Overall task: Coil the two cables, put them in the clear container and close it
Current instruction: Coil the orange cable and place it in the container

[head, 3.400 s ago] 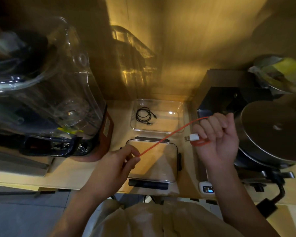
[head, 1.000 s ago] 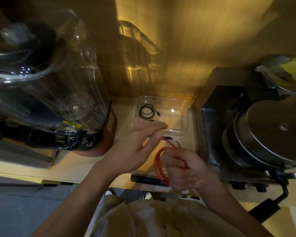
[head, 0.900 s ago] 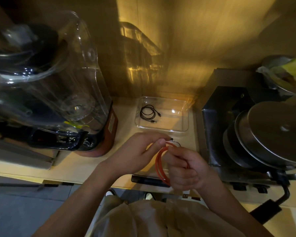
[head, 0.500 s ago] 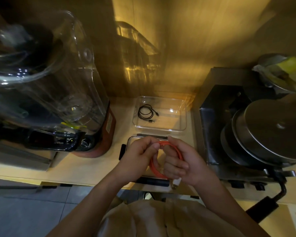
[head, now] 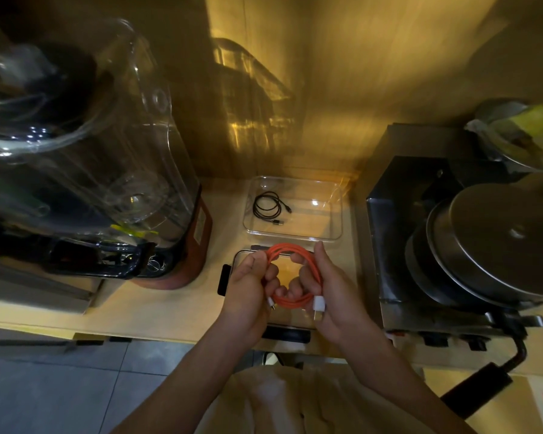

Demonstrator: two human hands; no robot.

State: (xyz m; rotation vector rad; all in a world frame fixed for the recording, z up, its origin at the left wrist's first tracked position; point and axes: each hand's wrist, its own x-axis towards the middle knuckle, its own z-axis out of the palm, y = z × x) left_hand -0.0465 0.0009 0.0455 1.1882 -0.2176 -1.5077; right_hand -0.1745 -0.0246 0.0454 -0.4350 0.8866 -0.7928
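An orange cable (head: 295, 255) with white plugs is wound into a round coil, held flat between both hands above the container's lid (head: 282, 314). My left hand (head: 248, 289) grips the coil's left side and my right hand (head: 336, 292) its right side, with a white plug hanging by the right thumb. Behind the hands stands the clear container (head: 326, 236), open, with a coiled black cable (head: 268, 208) lying in its left half.
A large blender (head: 85, 170) with a clear jug fills the counter's left. On the right stands a steel appliance (head: 398, 245) with stacked metal pans (head: 499, 242). A wooden wall rises behind the container. The counter's front edge runs just under my wrists.
The orange cable went from a stretched line between the hands to a closed coil. Both hands came together over the lid and now hold the coil flat.
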